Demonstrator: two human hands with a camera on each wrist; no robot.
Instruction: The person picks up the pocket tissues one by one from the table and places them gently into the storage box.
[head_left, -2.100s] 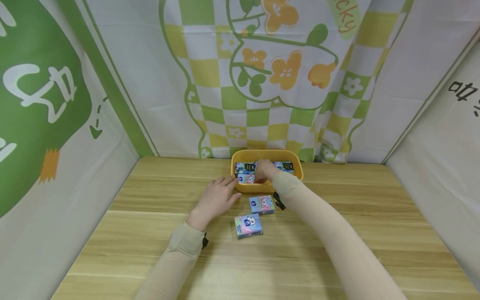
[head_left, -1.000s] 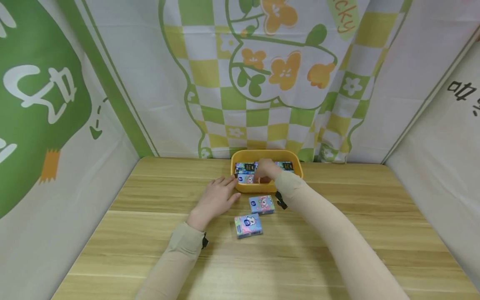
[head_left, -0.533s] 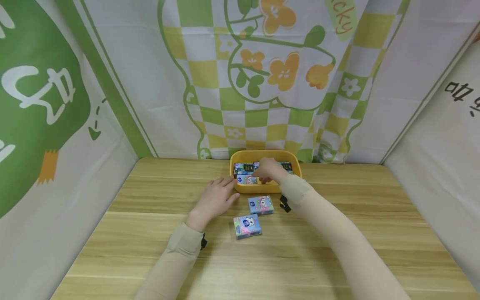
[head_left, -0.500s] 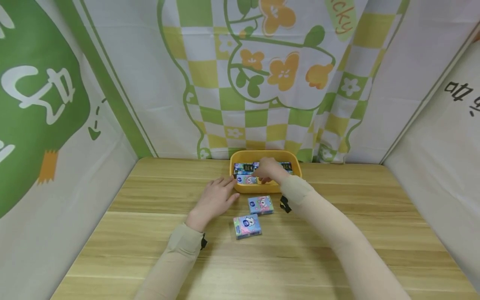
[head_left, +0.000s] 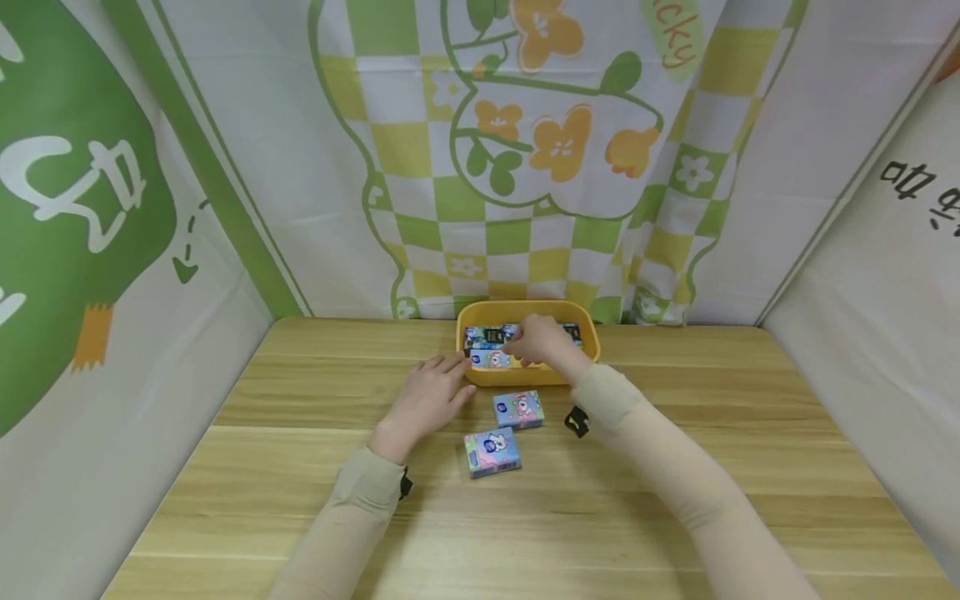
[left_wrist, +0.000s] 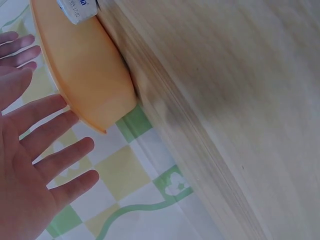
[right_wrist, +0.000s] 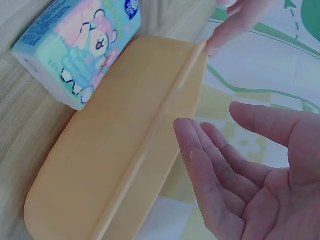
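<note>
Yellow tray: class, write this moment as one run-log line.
left hand: at yellow tray rim | right hand: over tray, holding nothing | nearer pack, farther pack: on table, outside tray

On my head view, a yellow plastic bin with rounded corners [head_left: 517,377] stands upright on the wooden tabletop [head_left: 637,517]. I see dark blue patterned packs [head_left: 476,339] with black labels along its back, and a light blue cartoon pack [head_left: 489,359] at front left. Outside, a blue-and-pink bear-print box [head_left: 518,408] and a pastel blue-pink-green box [head_left: 492,452] lie flat in front.
</note>
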